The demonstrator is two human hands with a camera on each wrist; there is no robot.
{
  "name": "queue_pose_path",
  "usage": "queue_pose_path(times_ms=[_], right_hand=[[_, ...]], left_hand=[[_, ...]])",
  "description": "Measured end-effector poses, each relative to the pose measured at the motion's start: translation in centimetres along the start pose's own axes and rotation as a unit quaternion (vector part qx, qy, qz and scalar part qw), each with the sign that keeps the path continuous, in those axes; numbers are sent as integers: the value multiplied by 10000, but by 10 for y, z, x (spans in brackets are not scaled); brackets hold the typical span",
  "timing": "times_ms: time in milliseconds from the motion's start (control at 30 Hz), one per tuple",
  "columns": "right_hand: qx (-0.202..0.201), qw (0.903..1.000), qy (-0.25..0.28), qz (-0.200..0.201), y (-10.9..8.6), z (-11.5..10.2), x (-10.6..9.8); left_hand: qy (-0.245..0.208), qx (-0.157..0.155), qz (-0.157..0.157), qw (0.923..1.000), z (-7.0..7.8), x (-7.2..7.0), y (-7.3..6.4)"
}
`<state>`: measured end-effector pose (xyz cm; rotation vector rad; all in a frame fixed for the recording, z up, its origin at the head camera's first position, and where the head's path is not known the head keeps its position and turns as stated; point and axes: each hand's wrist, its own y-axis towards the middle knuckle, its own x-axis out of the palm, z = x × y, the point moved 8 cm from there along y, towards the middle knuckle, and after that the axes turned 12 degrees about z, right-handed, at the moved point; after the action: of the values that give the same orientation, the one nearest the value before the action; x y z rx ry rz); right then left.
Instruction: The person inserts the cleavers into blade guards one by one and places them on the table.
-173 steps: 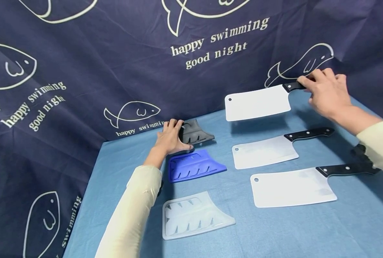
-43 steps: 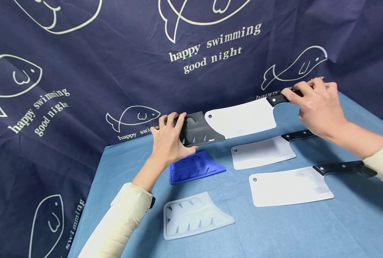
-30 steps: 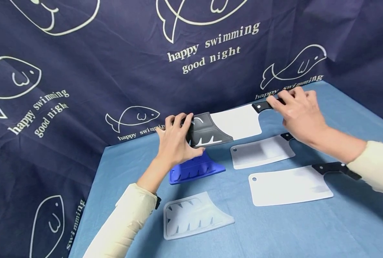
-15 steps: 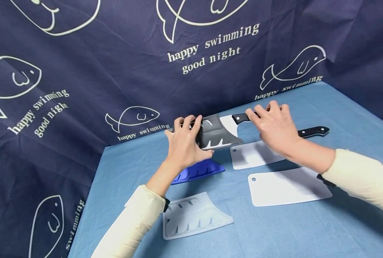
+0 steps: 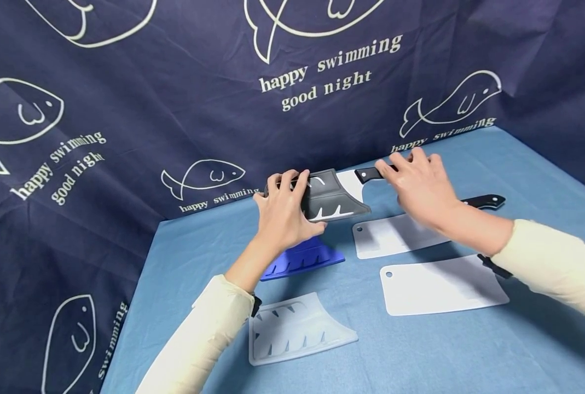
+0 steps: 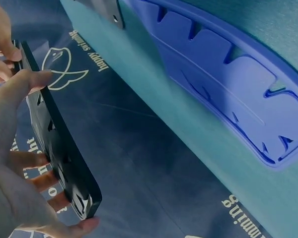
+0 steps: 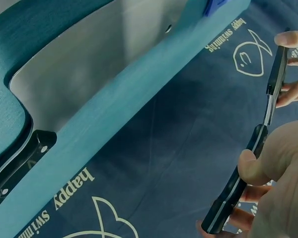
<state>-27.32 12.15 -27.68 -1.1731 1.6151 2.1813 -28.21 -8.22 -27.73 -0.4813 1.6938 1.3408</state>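
Note:
My left hand (image 5: pixel 282 216) grips a dark grey blade sheath (image 5: pixel 335 198) above the table, thumb along its lower edge and fingers over its top. In the left wrist view, the sheath (image 6: pixel 64 153) shows edge-on. My right hand (image 5: pixel 422 189) holds the black handle (image 5: pixel 368 174) of a cleaver, most of whose blade is inside the sheath. Only a strip of white blade (image 5: pixel 350 184) shows between sheath and handle. The right wrist view has the handle (image 7: pixel 233 183) pinched between thumb and fingers. Sheath and cleaver are roughly in line.
Below my left hand lies a blue sheath (image 5: pixel 307 260), partly hidden, with a translucent white sheath (image 5: pixel 299 334) nearer me. Two more cleavers, one behind (image 5: pixel 391 236) and one in front (image 5: pixel 440 287), lie on the blue tablecloth (image 5: pixel 371 361). A navy fish-print curtain (image 5: pixel 322 137) hangs behind.
The grey sheath was lifted off the table, and the cleaver travelled left until most of its blade went in. Over the last half second both hands rose very slightly.

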Motion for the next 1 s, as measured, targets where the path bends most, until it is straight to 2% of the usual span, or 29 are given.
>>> queue_pose_path(times_ms=[300, 567, 1000], right_hand=[[190, 9997, 140, 10, 4, 7, 4], [573, 9963, 373, -520, 6, 14, 14], [507, 9952, 457, -701, 16, 27, 45]], left_hand=[[-19, -127, -393, 9991, -1, 11, 7], [-50, -239, -694, 9973, -3, 23, 13], [-24, -420, -1230, 9915, -17, 53, 27]])
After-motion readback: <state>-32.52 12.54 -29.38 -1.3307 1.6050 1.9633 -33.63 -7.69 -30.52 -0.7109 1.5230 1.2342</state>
